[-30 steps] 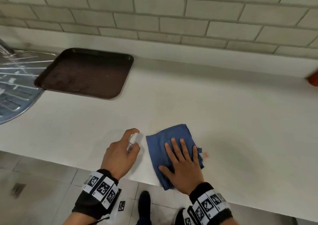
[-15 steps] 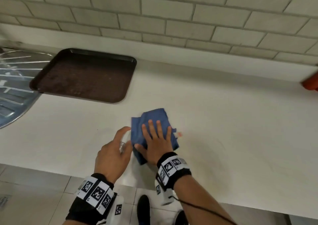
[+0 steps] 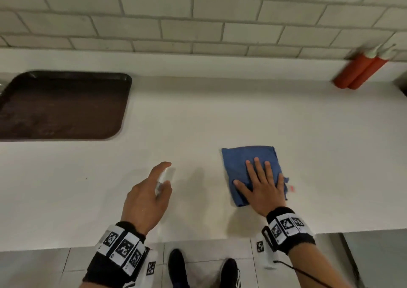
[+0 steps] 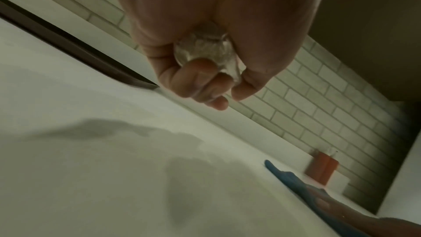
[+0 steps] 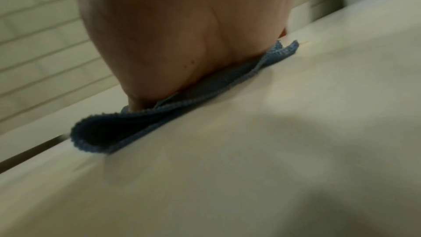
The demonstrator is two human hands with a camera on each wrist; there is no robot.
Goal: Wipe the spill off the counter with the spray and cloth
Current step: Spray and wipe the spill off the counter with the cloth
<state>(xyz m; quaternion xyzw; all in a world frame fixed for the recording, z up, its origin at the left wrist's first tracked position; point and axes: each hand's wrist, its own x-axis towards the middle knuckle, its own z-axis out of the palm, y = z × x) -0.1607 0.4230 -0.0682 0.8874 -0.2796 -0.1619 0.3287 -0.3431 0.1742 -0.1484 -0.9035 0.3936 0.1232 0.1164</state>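
A folded blue cloth (image 3: 240, 164) lies flat on the white counter (image 3: 198, 122), and my right hand (image 3: 262, 184) presses on it with straight, spread fingers. In the right wrist view the palm sits on the cloth (image 5: 141, 123). A small reddish mark (image 3: 292, 188) shows on the counter just right of the cloth. My left hand (image 3: 149, 195) hovers to the left of the cloth and grips a small clear spray bottle (image 3: 164, 178), index finger on its top. In the left wrist view the fingers curl around the bottle's base (image 4: 202, 48).
A dark brown tray (image 3: 61, 105) lies at the back left of the counter. Two red squeeze bottles (image 3: 363, 70) stand against the tiled wall at the back right. The counter's front edge runs just behind my wrists, with floor tiles and shoes below.
My right hand slid the cloth away from the left hand to the right, after a stroke to the left half a second ago. The left hand still holds the spray bottle.
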